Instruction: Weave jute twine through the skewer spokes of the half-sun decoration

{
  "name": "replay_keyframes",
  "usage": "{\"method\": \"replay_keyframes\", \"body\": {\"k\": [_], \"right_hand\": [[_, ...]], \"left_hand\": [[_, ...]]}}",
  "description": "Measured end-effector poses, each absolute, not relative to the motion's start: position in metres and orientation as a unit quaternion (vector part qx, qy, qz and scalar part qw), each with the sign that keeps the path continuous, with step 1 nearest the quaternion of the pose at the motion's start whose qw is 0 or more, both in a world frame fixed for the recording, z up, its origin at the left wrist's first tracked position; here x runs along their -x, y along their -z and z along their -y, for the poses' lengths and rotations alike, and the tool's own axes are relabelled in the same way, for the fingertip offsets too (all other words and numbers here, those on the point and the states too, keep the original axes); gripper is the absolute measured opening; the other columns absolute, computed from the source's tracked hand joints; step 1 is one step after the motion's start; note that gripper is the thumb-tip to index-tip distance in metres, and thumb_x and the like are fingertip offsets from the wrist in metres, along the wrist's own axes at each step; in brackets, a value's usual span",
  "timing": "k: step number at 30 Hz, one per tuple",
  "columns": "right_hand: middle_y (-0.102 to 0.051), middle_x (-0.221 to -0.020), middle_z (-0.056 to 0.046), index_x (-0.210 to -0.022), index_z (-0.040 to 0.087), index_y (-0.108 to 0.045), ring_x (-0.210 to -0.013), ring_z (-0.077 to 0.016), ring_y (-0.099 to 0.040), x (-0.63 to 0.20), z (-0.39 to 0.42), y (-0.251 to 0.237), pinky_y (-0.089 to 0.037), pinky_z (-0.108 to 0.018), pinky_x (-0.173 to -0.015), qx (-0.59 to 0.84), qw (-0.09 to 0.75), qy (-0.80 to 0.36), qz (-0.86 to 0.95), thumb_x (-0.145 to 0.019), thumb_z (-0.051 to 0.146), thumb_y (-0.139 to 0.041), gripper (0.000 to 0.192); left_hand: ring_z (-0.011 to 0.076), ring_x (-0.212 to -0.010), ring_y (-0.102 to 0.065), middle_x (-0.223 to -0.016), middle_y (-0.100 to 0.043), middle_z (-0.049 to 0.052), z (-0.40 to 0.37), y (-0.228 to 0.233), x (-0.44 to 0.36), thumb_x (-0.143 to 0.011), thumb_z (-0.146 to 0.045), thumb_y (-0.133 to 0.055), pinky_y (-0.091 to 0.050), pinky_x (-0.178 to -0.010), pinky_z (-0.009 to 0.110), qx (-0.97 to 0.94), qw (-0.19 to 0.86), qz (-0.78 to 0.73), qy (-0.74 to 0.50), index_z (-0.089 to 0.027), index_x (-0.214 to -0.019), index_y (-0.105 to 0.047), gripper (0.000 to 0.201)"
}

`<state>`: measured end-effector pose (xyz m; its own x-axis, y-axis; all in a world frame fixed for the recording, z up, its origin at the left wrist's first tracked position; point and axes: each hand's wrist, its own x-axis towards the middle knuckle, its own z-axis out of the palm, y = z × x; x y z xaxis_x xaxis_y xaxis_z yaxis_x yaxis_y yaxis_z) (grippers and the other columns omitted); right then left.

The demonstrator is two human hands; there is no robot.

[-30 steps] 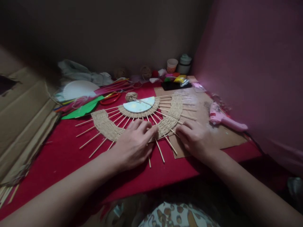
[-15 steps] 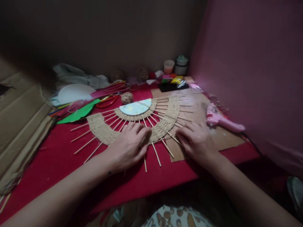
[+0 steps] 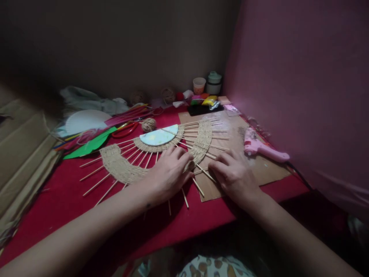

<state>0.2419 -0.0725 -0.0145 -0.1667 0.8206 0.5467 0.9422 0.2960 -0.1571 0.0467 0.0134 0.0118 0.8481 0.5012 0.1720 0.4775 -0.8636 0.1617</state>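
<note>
I press my left hand [image 3: 167, 173], fingers spread flat, on the woven twine fan [image 3: 127, 169]. Just right of it, my right hand [image 3: 233, 175] pinches a wooden stick [image 3: 206, 174]. I should keep the weave flat and pull gently.

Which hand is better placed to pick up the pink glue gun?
Probably the right hand: it rests on the cardboard nearest the pink glue gun, while the left hand presses on the woven fan.

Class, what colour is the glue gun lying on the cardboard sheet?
Pink; the plastic glue gun shows best in the head view, right of the right hand.
</note>
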Motion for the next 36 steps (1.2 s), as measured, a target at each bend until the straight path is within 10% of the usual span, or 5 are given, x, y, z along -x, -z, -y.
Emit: {"method": "replay_keyframes", "body": {"k": [14, 36], "right_hand": [[-0.063, -0.082, -0.007, -0.084, 0.019, -0.068, -0.087, -0.0221, -0.046, -0.244, 0.075, 0.016, -0.031, -0.036, -0.077, 0.597, 0.245, 0.103, 0.757, -0.09, 0.018, -0.052, 0.018], [-0.06, -0.09, -0.011, -0.092, 0.015, -0.067, -0.087, -0.0239, -0.045, -0.264, 0.06, 0.004, -0.038, -0.039, -0.076, 0.573, 0.174, 0.123, 0.791, -0.091, 0.018, -0.05, 0.017]], "left_hand": [[0.019, -0.092, -0.049, -0.093, -0.051, 0.004, -0.038, -0.019, -0.059, -0.08, -0.031, -0.066, -0.045, -0.084, 0.036, -0.927, 0.254, -0.261, -0.091, -0.02, -0.101, -0.064, 0.023], [0.0219, -0.098, -0.045, -0.101, -0.049, 0.005, -0.03, -0.009, -0.06, -0.074, -0.019, -0.071, -0.043, -0.086, 0.04, -0.917, 0.239, -0.305, -0.092, -0.02, -0.106, -0.059, 0.034]]}}
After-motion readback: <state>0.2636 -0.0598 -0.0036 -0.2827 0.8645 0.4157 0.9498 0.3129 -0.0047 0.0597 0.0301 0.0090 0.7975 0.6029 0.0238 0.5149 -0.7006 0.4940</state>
